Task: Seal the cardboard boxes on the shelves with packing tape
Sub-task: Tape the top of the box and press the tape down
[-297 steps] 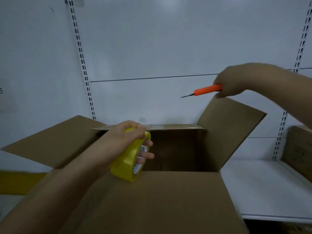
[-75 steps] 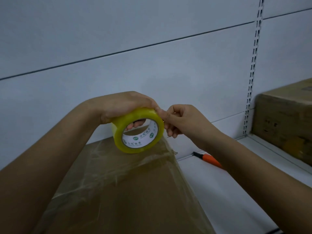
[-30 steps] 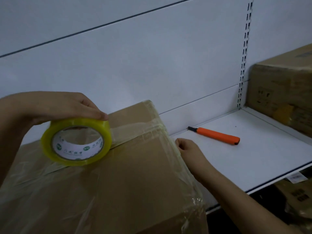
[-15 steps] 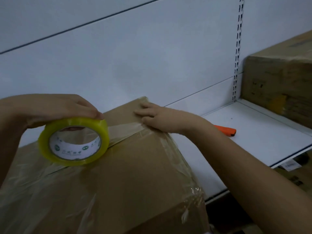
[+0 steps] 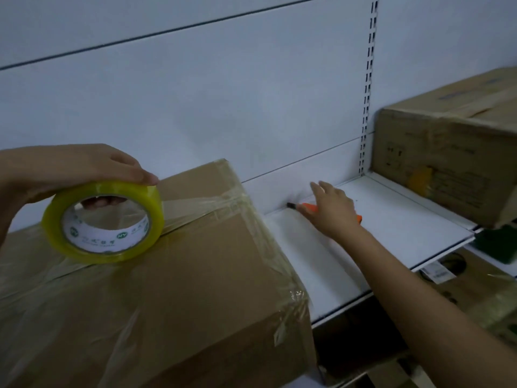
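Note:
A closed cardboard box point(image 5: 195, 275) fills the lower left, with clear tape over its top seam and right edge. My left hand point(image 5: 72, 169) grips the yellow packing tape roll point(image 5: 103, 222), which stands on edge on the box top; a strip of tape runs from the roll to the box's right edge. My right hand point(image 5: 330, 208) reaches over the white shelf point(image 5: 391, 228), fingers extended, over the orange utility knife point(image 5: 306, 207) lying there. The hand hides most of the knife.
A second cardboard box point(image 5: 453, 152) sits on the shelf at the right. A slotted upright point(image 5: 368, 88) runs up the white back wall. More boxes point(image 5: 475, 292) lie on the level below the shelf edge.
My right hand left the box's top right corner and moved right and down over the orange knife. My left hand and the tape roll have stayed in place.

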Motion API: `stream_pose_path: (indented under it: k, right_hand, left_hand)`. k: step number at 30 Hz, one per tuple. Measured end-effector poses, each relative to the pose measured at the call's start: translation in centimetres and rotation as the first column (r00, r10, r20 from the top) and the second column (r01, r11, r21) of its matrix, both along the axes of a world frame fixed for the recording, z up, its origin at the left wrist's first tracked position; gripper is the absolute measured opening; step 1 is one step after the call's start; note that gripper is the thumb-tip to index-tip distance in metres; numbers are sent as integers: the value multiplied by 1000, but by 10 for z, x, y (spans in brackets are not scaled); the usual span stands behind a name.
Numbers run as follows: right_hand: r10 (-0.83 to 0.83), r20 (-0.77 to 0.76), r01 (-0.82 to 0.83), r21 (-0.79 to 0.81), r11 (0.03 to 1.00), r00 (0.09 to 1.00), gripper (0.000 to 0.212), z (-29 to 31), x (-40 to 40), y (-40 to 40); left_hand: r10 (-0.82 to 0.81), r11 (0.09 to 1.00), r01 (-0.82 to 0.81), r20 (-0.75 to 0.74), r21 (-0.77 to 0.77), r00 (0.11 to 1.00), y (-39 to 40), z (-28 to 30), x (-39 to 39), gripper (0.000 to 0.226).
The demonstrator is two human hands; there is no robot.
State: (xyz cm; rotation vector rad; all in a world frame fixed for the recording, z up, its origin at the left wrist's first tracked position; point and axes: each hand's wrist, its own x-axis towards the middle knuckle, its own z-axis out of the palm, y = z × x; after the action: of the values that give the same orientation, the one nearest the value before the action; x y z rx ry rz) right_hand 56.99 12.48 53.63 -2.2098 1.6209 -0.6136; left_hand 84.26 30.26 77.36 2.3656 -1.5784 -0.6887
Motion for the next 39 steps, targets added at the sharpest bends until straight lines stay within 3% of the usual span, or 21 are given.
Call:
stream_pose_path:
  k: [1, 2, 5, 8, 12, 14, 17, 20, 23, 25, 28, 29, 35, 39]
  right_hand:
    - [-62, -196, 56, -34, 998, 979, 65, -19, -14, -11]
    - [-93, -289, 75, -71, 995, 953, 57, -31, -25, -14]
    - [-107, -276, 62, -167, 984, 955, 39, -47, -26, -17]
    - [-116, -65, 105, -155, 982, 991, 36, -28, -19, -10]
    - [35, 273, -13, -82, 997, 961, 32, 45, -6, 12]
    - [116, 506, -148, 22, 989, 855, 29, 84, 2, 28]
    - [123, 822, -463, 184, 867, 556, 27, 122, 18, 48]
    - [35, 956, -648, 170, 742, 292, 22, 143, 42, 56]
    - [-24, 989, -694, 120, 710, 147, 9, 161, 68, 62]
    - [45, 984, -704, 91, 705, 172, 8, 164, 84, 65]
    - [338, 815, -632, 44, 774, 470, 20, 153, 100, 73]
    - [418, 738, -616, -6, 788, 529, 22, 149, 103, 75]
    - [689, 571, -710, -242, 661, 447, 14, 141, 118, 79]
    - [751, 417, -687, -325, 650, 513, 18, 136, 125, 86]
  left_hand:
    - [-16, 1000, 16, 11, 26, 1000, 3, 2, 0, 47]
    - [-11, 1000, 11, 9, 19, 1000, 6, 4, 0, 50]
    - [14, 998, -13, 4, -69, 1000, 8, 3, 7, 55]
    - [-44, 966, 33, -38, -255, 998, 11, -1, 10, 32]
    - [-126, 929, 76, -118, -363, 985, 20, -6, 23, 45]
    - [-137, 913, 64, -153, -403, 979, 26, -11, 31, 51]
    - [-150, 892, 25, -244, -451, 958, 36, -24, 41, 57]
    - [-199, 893, -17, -431, -449, 880, 41, -36, 47, 60]
    - [-224, 897, -30, -513, -440, 829, 41, -40, 50, 63]
    - [-238, 904, -11, -524, -427, 818, 41, -41, 52, 63]
    - [-255, 909, 4, -549, -417, 796, 46, -47, 57, 67]
    - [-258, 910, 0, -566, -415, 783, 48, -49, 58, 69]
    - [-251, 946, 87, -533, -314, 808, 57, -33, 69, 60]
    - [-261, 939, 78, -546, -335, 796, 59, -37, 74, 60]
